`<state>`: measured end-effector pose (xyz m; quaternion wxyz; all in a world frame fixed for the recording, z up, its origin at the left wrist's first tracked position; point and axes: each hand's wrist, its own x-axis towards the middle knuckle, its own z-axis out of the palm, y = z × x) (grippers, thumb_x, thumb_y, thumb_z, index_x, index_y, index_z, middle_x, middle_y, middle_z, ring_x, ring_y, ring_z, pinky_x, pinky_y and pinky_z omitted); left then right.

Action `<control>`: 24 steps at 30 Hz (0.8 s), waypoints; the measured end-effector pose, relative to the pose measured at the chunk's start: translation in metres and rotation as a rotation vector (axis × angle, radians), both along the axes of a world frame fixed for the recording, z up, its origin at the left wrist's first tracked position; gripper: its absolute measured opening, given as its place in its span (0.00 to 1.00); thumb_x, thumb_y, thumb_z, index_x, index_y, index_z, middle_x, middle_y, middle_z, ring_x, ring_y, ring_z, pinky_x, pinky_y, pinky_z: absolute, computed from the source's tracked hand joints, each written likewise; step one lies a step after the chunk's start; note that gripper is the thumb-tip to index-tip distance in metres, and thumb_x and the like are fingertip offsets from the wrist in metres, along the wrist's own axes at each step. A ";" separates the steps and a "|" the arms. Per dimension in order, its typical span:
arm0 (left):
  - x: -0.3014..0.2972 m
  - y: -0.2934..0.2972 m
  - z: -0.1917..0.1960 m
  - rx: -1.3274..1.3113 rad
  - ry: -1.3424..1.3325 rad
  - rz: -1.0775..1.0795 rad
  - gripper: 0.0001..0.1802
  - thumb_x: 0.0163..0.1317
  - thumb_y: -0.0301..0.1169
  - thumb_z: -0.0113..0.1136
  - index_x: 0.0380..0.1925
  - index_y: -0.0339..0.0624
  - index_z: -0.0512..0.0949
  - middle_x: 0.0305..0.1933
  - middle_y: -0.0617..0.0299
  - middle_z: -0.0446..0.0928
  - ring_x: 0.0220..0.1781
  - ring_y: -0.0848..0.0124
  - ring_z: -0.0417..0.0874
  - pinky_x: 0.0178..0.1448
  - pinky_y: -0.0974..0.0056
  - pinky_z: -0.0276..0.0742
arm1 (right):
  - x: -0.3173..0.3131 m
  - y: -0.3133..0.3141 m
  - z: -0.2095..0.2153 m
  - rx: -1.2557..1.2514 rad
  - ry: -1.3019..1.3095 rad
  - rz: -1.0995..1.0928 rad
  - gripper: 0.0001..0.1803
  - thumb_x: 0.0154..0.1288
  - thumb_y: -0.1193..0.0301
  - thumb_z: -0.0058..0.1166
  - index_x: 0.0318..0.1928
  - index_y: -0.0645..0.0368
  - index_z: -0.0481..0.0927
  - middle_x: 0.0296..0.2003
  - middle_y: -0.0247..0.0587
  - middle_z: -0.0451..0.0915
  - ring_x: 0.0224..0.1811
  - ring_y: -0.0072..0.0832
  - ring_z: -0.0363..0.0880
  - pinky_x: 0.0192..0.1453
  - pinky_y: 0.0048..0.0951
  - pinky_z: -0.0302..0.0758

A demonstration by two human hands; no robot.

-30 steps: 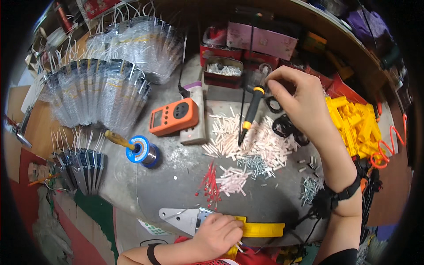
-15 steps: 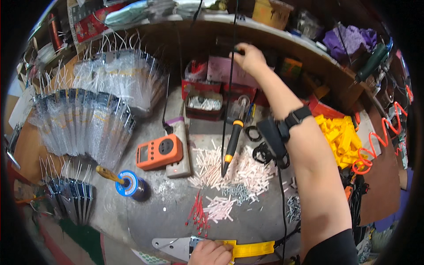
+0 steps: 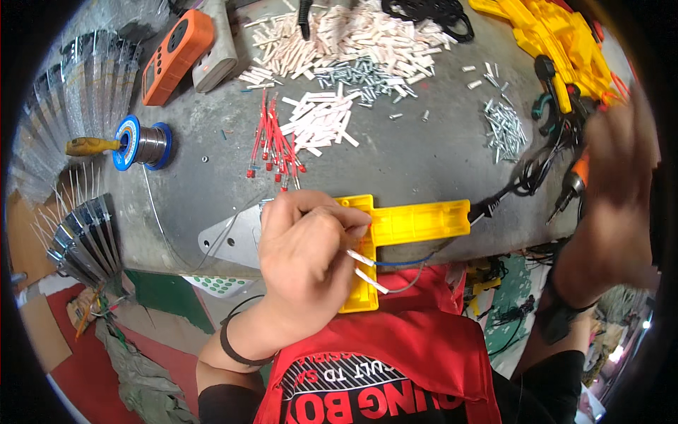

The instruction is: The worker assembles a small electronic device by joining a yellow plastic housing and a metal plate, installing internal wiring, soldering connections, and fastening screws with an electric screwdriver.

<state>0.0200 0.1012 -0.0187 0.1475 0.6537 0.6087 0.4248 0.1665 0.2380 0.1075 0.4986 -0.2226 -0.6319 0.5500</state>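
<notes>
My left hand (image 3: 307, 247) is closed over a yellow plastic handle shell (image 3: 424, 222) at the table's front edge, its ribbed inside facing up. Beside that hand, a grey metal plate with holes (image 3: 226, 242) sticks out to the left. Two wires with white sleeves (image 3: 369, 277), one blue and one grey, come out from under my fingers across the shell. At the far right, my right hand (image 3: 618, 198) is raised and smeared by motion; its fingers cannot be read. Nearest to it is an orange-handled electric screwdriver (image 3: 575, 177), partly hidden by cables.
Red-capped leads (image 3: 272, 141), white sleeves (image 3: 321, 120) and screws (image 3: 505, 131) lie in piles beyond my hands. A solder spool (image 3: 148, 145) and an orange meter (image 3: 176, 56) stand left. Yellow shells (image 3: 558, 42) are heaped back right; wired metal strips (image 3: 85, 230) fan out at the left edge.
My view has tipped downward. My right hand has come away from the back shelf to the right side. My left hand stays at the yellow shell, its wrist now raised over it.
</notes>
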 end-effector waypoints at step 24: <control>0.014 0.000 -0.008 0.176 0.333 0.103 0.10 0.38 0.22 0.63 0.20 0.41 0.72 0.24 0.62 0.73 0.34 0.63 0.76 0.39 0.60 0.65 | -0.003 -0.053 -0.066 -0.438 0.121 0.430 0.28 0.69 0.54 0.41 0.13 0.55 0.61 0.12 0.31 0.60 0.15 0.24 0.57 0.22 0.27 0.54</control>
